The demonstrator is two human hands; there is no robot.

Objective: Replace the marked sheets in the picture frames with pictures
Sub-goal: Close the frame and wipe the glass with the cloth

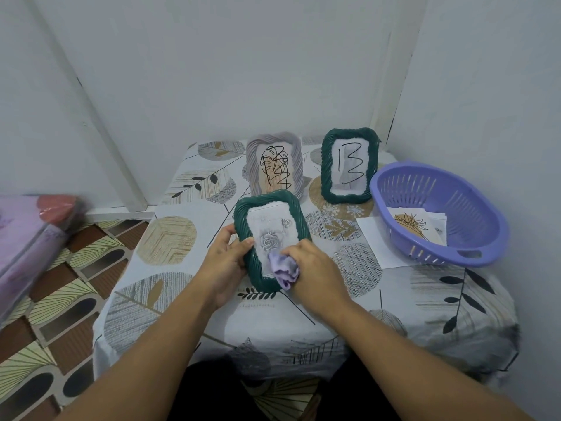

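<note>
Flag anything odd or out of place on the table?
Only the grey frame: black scribbles run over a leaf picture, not a blank sheet. A white sheet lies pinned under the purple basket. Nothing spilled or visibly damaged.

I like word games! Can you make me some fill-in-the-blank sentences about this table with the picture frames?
1. The right hand wipes the held green frame with a small ____ cloth.
2. The picture in that frame shows grey ____.
3. The standing green frame holds a sheet marked with the number ____.
4. The purple basket has ____ lying inside it.

Missing words: purple; roses; 13; pictures
</note>
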